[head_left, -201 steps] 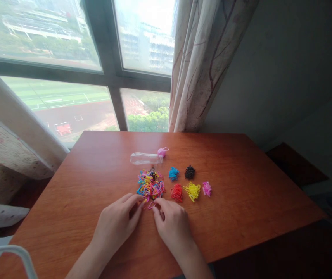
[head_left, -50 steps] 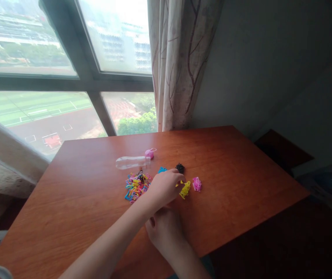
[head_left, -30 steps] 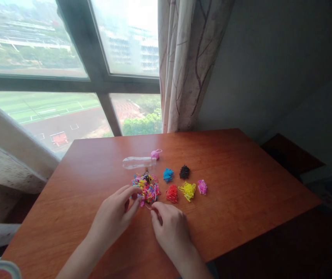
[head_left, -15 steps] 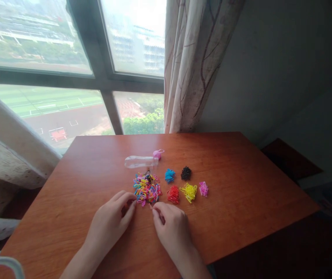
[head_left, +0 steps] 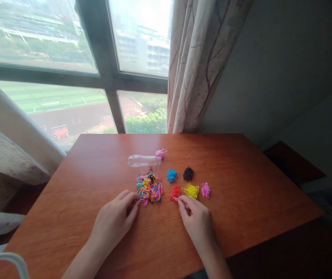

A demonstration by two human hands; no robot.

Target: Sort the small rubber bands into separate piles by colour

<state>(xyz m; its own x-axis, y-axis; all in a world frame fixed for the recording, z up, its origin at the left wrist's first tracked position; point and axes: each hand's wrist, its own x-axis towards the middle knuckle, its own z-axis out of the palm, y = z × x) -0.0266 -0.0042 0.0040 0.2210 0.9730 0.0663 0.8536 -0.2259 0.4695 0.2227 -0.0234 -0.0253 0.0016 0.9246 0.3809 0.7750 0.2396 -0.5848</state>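
Note:
A mixed heap of small looped plastic clips [head_left: 150, 186] in many colours lies on the table, their exact kind too small to tell. My left hand [head_left: 116, 217] rests at its lower left edge, thumb and fingertips closed together; whatever they pinch is hidden. My right hand [head_left: 196, 217] is at the near edge of a small pile of red clips [head_left: 175, 192], its thumb and index finger pinched on a red clip [head_left: 177, 199]. Other single-colour piles lie close by: yellow clips [head_left: 191, 190], pink clips [head_left: 205, 190], blue clips [head_left: 172, 175] and black clips [head_left: 188, 173].
A clear plastic bottle [head_left: 142, 161] lies on its side behind the heap, with a pink cap [head_left: 160, 154] at its right end. The brown wooden table [head_left: 256, 182] meets a window and a curtain [head_left: 189, 69]. A white curved bar [head_left: 9, 256] shows at lower left.
My right hand has moved right, from the near edge of the mixed heap to the red pile. My left hand stays by the heap. The view has shifted slightly.

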